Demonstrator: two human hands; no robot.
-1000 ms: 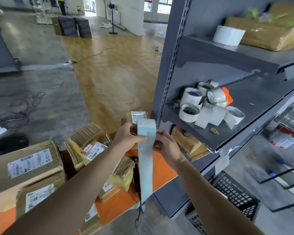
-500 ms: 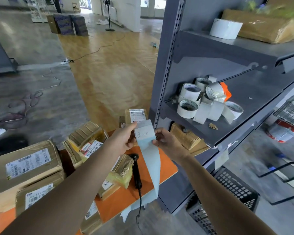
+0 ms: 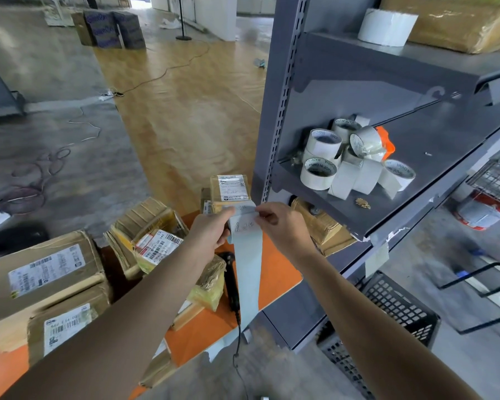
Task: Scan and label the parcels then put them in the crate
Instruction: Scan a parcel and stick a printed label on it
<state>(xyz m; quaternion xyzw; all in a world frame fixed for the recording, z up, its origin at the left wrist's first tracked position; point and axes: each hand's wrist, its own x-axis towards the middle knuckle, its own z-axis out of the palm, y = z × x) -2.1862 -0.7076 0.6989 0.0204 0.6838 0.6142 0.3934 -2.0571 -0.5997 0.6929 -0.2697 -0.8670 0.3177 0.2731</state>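
The strip's tail had swung back since a bit ago & hung straight. L hand (image 3: 211,230) & R hand (image 3: 283,226) both pinched the top of the label strip (image 3: 247,272). The parcels (image 3: 153,241) lay at 9 o'clock on the orange table (image 3: 274,272), scanner (image 3: 232,287) at 6, black crate (image 3: 393,310) at 4.

A single wide-angle camera on the person's head looks forward and down. The left hand (image 3: 211,229) and right hand (image 3: 283,226) sit near, mid-frame, above the orange table (image 3: 277,272); the shelf (image 3: 272,111) stands close at right, floor (image 3: 185,111) receding ahead.
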